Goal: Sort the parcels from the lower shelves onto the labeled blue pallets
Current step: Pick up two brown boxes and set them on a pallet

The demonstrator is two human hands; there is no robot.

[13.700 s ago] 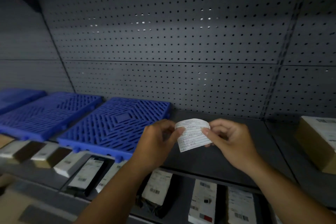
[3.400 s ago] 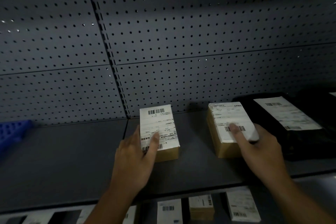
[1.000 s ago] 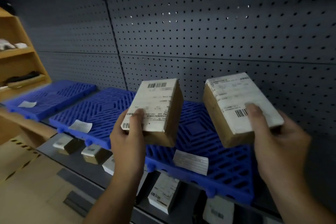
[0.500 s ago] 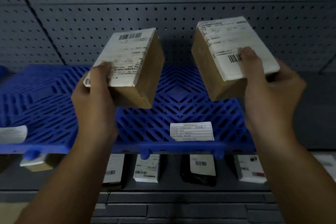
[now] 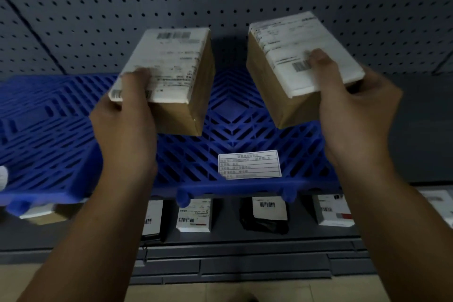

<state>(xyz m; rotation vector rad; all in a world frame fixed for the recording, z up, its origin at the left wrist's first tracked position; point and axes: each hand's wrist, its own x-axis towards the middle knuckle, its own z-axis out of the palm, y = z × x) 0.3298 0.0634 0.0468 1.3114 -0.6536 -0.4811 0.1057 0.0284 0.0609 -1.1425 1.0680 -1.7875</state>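
Left hand (image 5: 125, 125) and right hand (image 5: 353, 115) each grip a box, left box (image 5: 171, 76) and right box (image 5: 294, 61), held side by side, long axes running near-to-far, above the blue pallet (image 5: 235, 115), whose label (image 5: 249, 164) lies nearer the right hand.

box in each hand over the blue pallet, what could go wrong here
The left hand grips the left box and the right hand the right box, each tilted, held by its near end; either might slip. Set down at the front of the blue pallet, one could cover the paper label.

Left hand (image 5: 125, 125) grips left parcel (image 5: 176, 64); right hand (image 5: 353, 115) grips right parcel (image 5: 282, 39).
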